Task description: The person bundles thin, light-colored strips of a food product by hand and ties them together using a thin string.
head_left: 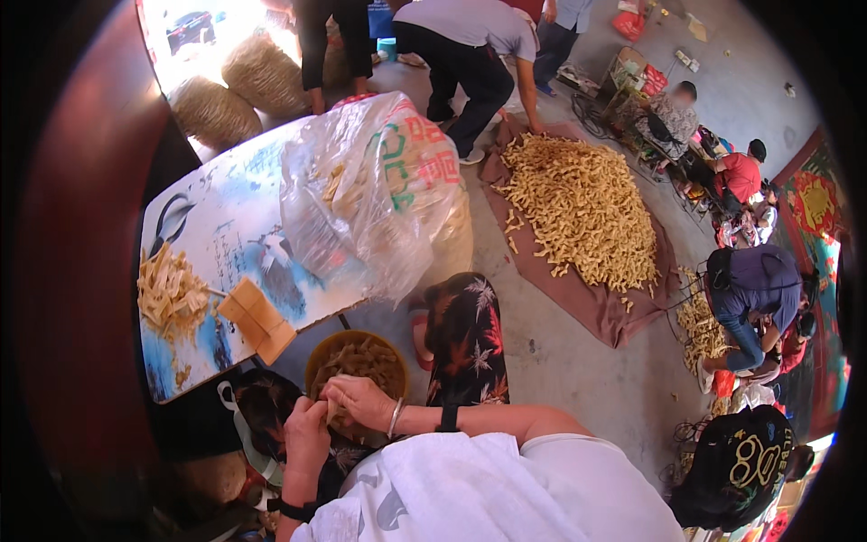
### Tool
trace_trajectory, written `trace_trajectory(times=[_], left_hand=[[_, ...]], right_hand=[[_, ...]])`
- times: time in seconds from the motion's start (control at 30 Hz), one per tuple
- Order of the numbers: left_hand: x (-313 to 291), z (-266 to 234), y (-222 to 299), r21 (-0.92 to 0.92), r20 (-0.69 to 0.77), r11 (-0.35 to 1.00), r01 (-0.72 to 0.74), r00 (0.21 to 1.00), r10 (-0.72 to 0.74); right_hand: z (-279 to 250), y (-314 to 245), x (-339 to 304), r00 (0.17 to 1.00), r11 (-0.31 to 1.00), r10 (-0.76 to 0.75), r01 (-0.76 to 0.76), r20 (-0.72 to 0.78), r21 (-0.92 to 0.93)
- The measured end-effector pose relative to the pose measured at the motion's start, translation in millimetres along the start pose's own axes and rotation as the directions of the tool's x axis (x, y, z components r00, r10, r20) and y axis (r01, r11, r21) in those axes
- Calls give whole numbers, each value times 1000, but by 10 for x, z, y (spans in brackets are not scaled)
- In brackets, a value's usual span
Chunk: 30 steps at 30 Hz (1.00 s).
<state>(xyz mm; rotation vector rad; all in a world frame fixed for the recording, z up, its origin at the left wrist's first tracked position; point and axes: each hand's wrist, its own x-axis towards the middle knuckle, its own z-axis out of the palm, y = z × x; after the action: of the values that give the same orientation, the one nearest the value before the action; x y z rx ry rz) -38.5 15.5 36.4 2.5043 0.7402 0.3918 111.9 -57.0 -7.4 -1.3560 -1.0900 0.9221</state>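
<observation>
My left hand (307,437) and my right hand (359,403) meet in front of my body, fingers pinched together. Between them is a small pale tan strip (336,414), mostly covered by my fingers; its exact kind is unclear. Just beyond, partly under my right hand, stands a yellow basin (313,363) with loose tan strips (361,358) inside. To the left, a pile of similar pale strips (169,294) lies on the painted table (217,203). Near that table's front edge rests a flat wooden block (257,318).
A clear plastic bag (361,199) covers the table's right end. Beyond it, a large heap of yellowish twisted pieces (587,208) lies on a brown cloth (601,318). Stuffed sacks (264,74) stand at the back left. Several people work around the room, one bending over the heap.
</observation>
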Motion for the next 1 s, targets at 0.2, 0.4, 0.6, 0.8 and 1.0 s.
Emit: trace_trajectory(times=[0.2, 0.4, 0.6, 0.8, 1.0], left_hand=[[49, 57, 187, 28, -179, 1000, 12, 984, -7], [89, 149, 223, 25, -215, 991, 134, 968, -126], [98, 181, 73, -136, -154, 983, 124, 978, -144], [68, 165, 41, -149, -238, 987, 66, 966, -101], [32, 169, 97, -600, -116, 741, 302, 883, -454]], right_hand=[[116, 134, 98, 837, 780, 539, -539, 97, 318], [54, 191, 66, 974, 973, 224, -225, 29, 43], [53, 231, 43, 994, 994, 92, -95, 51, 53], [38, 355, 67, 794, 550, 260, -589, 550, 591], [27, 293, 71, 817, 560, 378, -577, 436, 595]])
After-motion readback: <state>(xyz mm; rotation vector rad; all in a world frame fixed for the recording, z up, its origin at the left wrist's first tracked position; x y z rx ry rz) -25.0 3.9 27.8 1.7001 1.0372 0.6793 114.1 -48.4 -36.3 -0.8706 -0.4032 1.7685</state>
